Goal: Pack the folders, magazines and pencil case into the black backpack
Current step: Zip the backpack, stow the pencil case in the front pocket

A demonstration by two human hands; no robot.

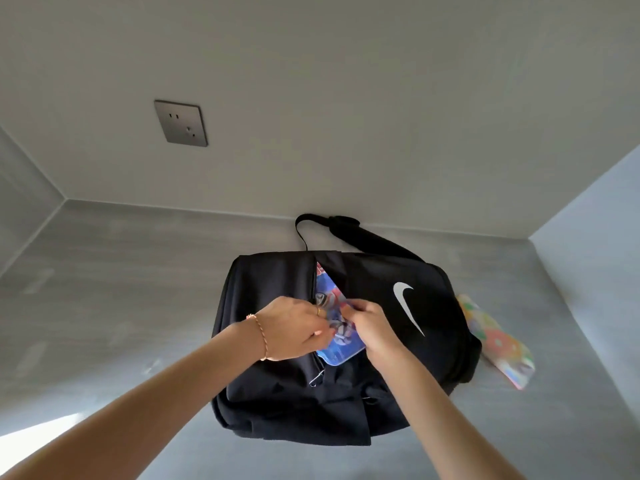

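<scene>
Both hands, left point(294, 327) & right point(370, 327), grip blue magazine point(341, 344) half inside black backpack point(277, 393).

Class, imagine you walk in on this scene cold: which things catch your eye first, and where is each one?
First, the black backpack lying in the middle of the grey counter, with a blue illustrated magazine poking out of its open zip. Both hands meet there: the left hand and right hand pinch the magazine. A bright floral pencil case lies at the bag's right edge.

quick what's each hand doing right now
Left hand: closed on the blue magazine at the backpack opening.
Right hand: pinching the same magazine.
</scene>
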